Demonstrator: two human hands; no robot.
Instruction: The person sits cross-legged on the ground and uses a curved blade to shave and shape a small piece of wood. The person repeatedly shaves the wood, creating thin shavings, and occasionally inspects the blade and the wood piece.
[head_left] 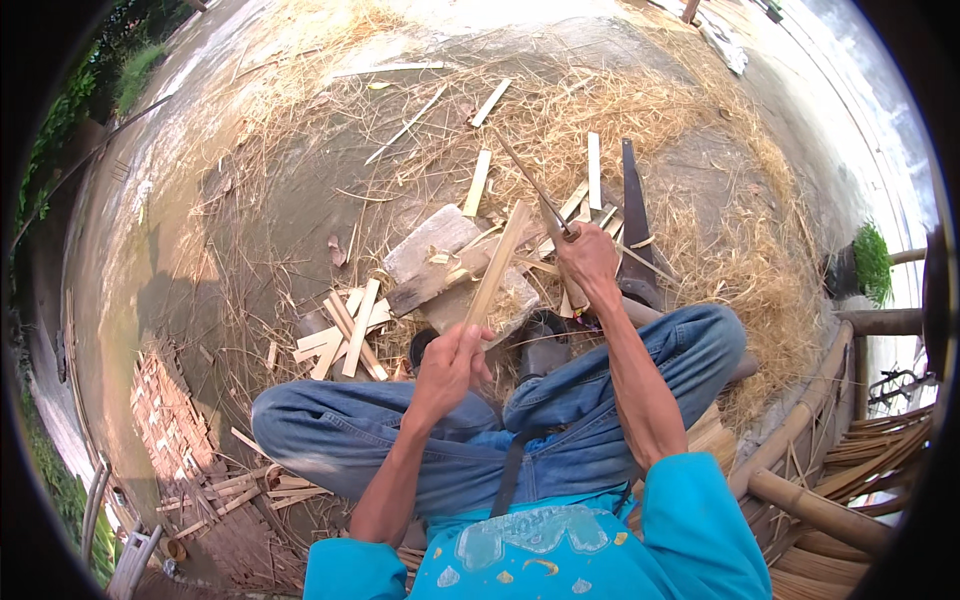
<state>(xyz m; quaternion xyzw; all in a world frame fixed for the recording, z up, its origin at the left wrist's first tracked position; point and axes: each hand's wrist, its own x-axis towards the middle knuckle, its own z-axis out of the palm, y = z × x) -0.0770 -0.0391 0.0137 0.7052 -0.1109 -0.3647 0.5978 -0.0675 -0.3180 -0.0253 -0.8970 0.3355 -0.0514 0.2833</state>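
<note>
My left hand [452, 368] is closed around the lower end of a flat bamboo strip [502, 258], which points up and away from me. In my right hand [590, 262] is the handle of a long knife [527, 178]; its narrow blade slants far and to the left. Blade and strip are apart, with the strip on the left. Below the strip lie a pale flat block [432, 243] and a short dark-sided piece of wood [428, 288]. Just right of my right hand rests a hand saw [634, 205] with a dark tapered blade.
Several cut bamboo pieces [350, 330] lie piled left of my feet. Straw-like shavings [720, 300] cover much of the ground. A torn woven mat [172, 415] is at the left. Bamboo poles [815, 510] and bundled strips [870, 465] stand close on my right.
</note>
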